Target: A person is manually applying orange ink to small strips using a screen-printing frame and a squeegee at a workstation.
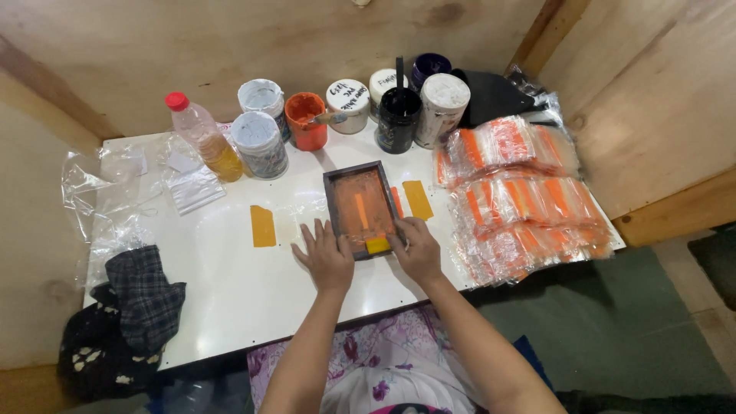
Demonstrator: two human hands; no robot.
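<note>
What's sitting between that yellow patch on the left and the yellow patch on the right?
In the head view, the dark-framed screen lies between the yellow patches, with the left hand beside it.

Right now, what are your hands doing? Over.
Left hand flat beside the frame. Right hand pressing a yellow squeegee on the small printing frame. Nothing in the way.

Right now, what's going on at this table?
A person is working a small dark-framed printing screen coated in orange ink on a white table. The left hand presses flat at the frame's left edge, and the right hand is at a small yellow squeegee near its bottom. Paint pots stand behind, and stacks of clear bags with orange prints lie to the right.
</note>
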